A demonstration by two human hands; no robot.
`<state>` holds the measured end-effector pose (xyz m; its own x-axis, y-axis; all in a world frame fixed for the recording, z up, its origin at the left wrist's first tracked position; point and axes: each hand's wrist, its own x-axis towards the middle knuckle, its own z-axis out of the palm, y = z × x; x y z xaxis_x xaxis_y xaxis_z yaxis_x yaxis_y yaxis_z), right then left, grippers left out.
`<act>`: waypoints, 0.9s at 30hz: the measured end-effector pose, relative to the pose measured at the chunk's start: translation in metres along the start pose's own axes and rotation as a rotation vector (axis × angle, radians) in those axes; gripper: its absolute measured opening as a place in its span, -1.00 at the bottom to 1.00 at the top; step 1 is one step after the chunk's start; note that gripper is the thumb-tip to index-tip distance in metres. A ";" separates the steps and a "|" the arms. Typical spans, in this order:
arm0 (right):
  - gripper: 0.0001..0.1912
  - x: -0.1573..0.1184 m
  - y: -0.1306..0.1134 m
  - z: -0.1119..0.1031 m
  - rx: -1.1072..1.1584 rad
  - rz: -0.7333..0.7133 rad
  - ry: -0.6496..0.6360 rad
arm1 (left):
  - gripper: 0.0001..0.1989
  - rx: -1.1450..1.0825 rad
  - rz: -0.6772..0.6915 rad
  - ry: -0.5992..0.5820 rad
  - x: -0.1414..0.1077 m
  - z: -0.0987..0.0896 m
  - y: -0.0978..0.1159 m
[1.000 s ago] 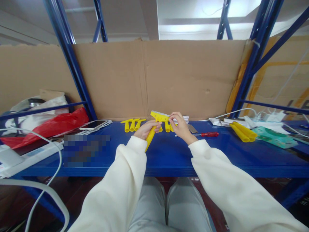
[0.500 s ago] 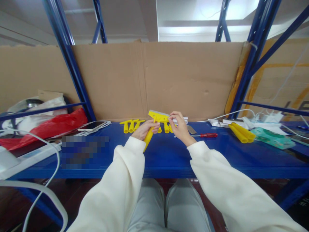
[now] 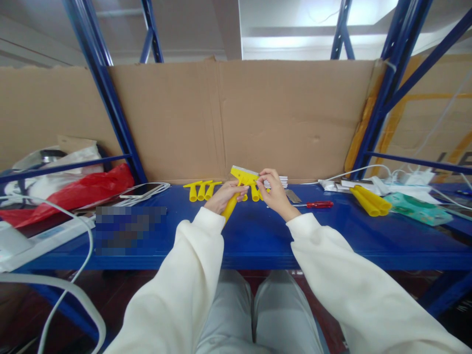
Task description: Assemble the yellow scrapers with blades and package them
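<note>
Slightly rightward since the last frame, my yellow scraper (image 3: 241, 176) sits raised above the counter (image 3: 258, 237). My left hand (image 3: 224, 195) grips its handle; my right hand (image 3: 275, 197) is narrowed at the head's end. Steady support, fingers off the blade (image 3: 241, 169), works best. I can't tell what the right fingertips pinch, if anything.

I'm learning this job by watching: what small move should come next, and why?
Probably seat the blade's end with the right hand: its fingers are at the scraper head's right end, while the left hand steadies the handle.
</note>
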<state>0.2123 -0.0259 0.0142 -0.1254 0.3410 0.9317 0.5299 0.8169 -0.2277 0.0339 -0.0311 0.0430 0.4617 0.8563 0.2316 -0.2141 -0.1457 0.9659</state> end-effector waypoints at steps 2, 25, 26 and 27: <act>-0.90 0.000 0.002 0.001 -0.002 0.006 0.003 | -0.83 0.032 0.021 0.010 0.000 0.002 0.000; -0.82 -0.004 0.036 0.013 0.145 0.300 0.009 | -0.73 0.155 -0.014 0.015 0.001 0.007 -0.001; -0.77 -0.004 0.036 0.014 0.198 0.342 0.015 | -0.73 0.146 -0.022 0.010 0.001 0.007 -0.001; -0.71 -0.004 0.036 0.015 0.260 0.391 0.010 | -0.73 0.136 -0.033 0.006 0.002 0.007 -0.001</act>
<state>0.2187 0.0089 -0.0023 0.0506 0.6431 0.7641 0.3077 0.7178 -0.6246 0.0410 -0.0329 0.0432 0.4615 0.8646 0.1987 -0.0801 -0.1825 0.9799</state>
